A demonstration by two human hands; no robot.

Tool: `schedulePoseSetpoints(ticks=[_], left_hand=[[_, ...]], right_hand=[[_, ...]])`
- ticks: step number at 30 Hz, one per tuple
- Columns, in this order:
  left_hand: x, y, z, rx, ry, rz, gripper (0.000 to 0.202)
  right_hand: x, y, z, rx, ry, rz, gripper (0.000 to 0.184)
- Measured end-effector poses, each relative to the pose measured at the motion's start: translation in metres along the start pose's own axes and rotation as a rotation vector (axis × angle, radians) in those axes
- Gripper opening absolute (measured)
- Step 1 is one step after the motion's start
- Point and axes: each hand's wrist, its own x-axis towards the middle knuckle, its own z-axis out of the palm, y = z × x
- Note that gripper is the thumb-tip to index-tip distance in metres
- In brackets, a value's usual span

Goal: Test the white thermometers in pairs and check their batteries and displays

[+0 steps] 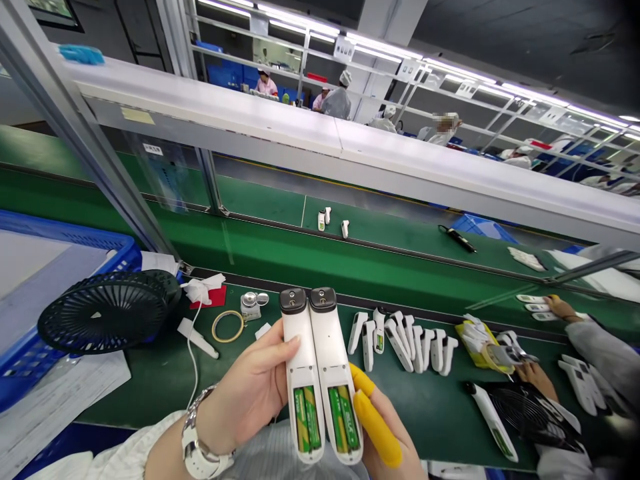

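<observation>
Two white handheld thermometers with black heads stand side by side before me, battery bays uncovered, each with green-and-yellow batteries inside. My left hand (pixel 250 387), a white watch on its wrist, is closed on the left thermometer (pixel 300 347), thumb across its body. Around the right thermometer (pixel 331 347) my right hand (pixel 387 427) is closed, yellow covers on two fingers. Their sides touch or nearly touch. To the right on the green bench lie several more white thermometers (pixel 398 341) in a row; one shows batteries.
A black fan (pixel 107 313) stands by a blue crate (pixel 127 253) on the left. Near it are a tape roll (pixel 227 327) and a white cable (pixel 194 360). At right, a co-worker's hands (pixel 537 379) work near a yellow tray (pixel 483 343). Beyond runs a green conveyor (pixel 270 197).
</observation>
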Motion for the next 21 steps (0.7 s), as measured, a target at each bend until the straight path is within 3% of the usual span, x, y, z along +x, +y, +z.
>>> schedulePoseSetpoints(ticks=[7,11,15,21], left_hand=[[0.004,0.005,-0.002,-0.016,0.015,-0.009,0.030],[0.003,0.007,-0.002,0.013,0.009,-0.006,0.032],[0.001,0.006,0.000,0.037,-0.030,0.004,0.032],[-0.004,0.001,-0.003,0.088,-0.139,0.058,0.030]], right_hand=[[0.011,-0.005,0.003,-0.074,-0.202,-0.134,0.042],[0.013,-0.002,0.000,-0.107,-0.192,-0.167,0.038],[0.013,0.000,-0.006,-0.117,-0.204,-0.093,0.043],[0.004,-0.005,-0.008,-0.205,-0.114,-0.024,0.043]])
